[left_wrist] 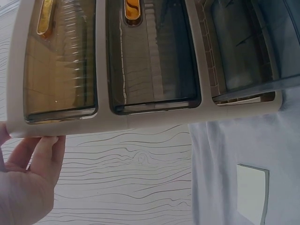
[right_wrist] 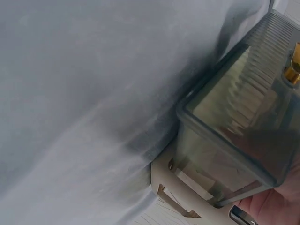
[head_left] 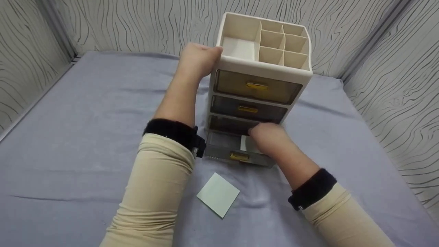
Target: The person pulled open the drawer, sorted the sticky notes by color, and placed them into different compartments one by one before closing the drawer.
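A white drawer organizer with smoky transparent drawers and gold handles stands on the cloth. At its top left corner my left hand grips the edge; the left wrist view shows those fingers against the side wall. The bottom drawer is pulled out. Into it reaches my right hand, its fingertips hidden under the drawer above. A white flat piece shows in the drawer beside that hand; whether the fingers hold it is hidden. In front lies a pale green sticky note pad.
A lilac-grey cloth covers the table. Panels with a wood-grain line pattern stand behind and at both sides. The organizer's top has one large and several small compartments.
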Action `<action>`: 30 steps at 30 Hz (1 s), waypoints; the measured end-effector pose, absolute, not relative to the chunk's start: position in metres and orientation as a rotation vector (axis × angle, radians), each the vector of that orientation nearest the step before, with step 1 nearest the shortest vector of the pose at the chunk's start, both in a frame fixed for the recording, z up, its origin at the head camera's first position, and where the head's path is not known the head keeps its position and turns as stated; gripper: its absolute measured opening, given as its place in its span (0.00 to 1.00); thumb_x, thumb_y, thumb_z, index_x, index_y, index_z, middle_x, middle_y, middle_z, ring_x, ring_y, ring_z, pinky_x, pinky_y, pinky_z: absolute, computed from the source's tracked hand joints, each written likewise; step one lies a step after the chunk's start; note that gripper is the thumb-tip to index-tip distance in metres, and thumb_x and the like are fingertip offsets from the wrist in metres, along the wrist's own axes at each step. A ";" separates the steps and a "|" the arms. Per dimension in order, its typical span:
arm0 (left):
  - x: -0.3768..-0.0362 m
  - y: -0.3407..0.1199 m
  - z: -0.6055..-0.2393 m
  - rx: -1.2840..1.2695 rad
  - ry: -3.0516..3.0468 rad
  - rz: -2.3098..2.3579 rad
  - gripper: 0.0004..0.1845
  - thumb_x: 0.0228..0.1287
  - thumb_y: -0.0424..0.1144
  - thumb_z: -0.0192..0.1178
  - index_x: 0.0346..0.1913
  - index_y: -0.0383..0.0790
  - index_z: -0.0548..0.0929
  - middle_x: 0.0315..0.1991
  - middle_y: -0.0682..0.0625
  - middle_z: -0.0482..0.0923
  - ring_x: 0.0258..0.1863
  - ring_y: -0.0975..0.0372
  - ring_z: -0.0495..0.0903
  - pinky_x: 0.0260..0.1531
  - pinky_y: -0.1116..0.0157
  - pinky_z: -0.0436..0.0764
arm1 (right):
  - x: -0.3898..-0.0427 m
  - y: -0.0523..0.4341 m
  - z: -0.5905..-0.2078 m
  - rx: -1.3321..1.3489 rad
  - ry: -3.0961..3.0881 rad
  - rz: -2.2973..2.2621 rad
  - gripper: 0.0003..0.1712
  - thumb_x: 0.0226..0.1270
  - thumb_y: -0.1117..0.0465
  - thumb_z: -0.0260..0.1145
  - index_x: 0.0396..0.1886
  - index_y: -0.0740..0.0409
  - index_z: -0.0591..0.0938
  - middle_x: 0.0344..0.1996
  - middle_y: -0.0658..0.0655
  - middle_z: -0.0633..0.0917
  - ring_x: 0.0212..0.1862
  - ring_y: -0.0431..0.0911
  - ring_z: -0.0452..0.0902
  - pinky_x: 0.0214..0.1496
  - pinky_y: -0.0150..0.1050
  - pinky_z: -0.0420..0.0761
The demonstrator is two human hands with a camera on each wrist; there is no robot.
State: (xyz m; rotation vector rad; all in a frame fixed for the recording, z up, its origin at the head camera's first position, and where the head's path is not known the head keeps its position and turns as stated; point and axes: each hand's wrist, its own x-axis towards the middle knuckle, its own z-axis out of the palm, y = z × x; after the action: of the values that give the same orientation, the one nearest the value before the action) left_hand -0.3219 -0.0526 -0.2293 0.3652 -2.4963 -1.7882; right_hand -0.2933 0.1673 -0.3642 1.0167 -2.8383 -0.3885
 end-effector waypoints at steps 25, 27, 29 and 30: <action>-0.322 -0.053 -0.228 0.355 -2.544 -1.746 0.17 0.63 0.52 0.54 0.33 0.42 0.83 0.46 0.53 0.79 0.48 0.63 0.73 0.50 0.64 0.70 | -0.286 0.157 -0.336 1.158 -2.923 -0.224 0.03 0.57 0.64 0.63 0.25 0.57 0.78 0.23 0.54 0.79 0.30 0.52 0.77 0.34 0.47 0.75; -0.322 -0.053 -0.228 0.358 -2.544 -1.745 0.17 0.63 0.52 0.54 0.35 0.42 0.84 0.46 0.53 0.79 0.48 0.63 0.73 0.51 0.64 0.69 | -0.280 0.152 -0.331 1.197 -2.882 -0.207 0.03 0.57 0.63 0.64 0.27 0.57 0.78 0.24 0.54 0.78 0.32 0.51 0.77 0.36 0.47 0.76; -0.322 -0.053 -0.229 0.362 -2.539 -1.756 0.17 0.63 0.52 0.54 0.34 0.42 0.83 0.45 0.52 0.79 0.47 0.63 0.73 0.49 0.64 0.70 | -0.274 0.148 -0.327 1.241 -2.838 -0.195 0.03 0.57 0.63 0.64 0.29 0.57 0.78 0.26 0.53 0.77 0.32 0.50 0.76 0.36 0.46 0.76; -0.322 -0.053 -0.229 0.363 -2.536 -1.761 0.17 0.63 0.52 0.54 0.33 0.42 0.83 0.44 0.52 0.79 0.46 0.63 0.73 0.48 0.65 0.70 | -0.271 0.146 -0.326 1.260 -2.813 -0.187 0.03 0.57 0.63 0.64 0.29 0.56 0.78 0.26 0.53 0.77 0.32 0.49 0.76 0.37 0.45 0.76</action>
State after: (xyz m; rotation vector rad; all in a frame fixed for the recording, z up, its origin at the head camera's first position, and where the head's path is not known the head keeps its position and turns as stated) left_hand -0.3220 -0.0529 -0.2287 0.3626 -2.5358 -1.7611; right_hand -0.2706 0.1460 -0.3255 1.2598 -2.8126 -0.1871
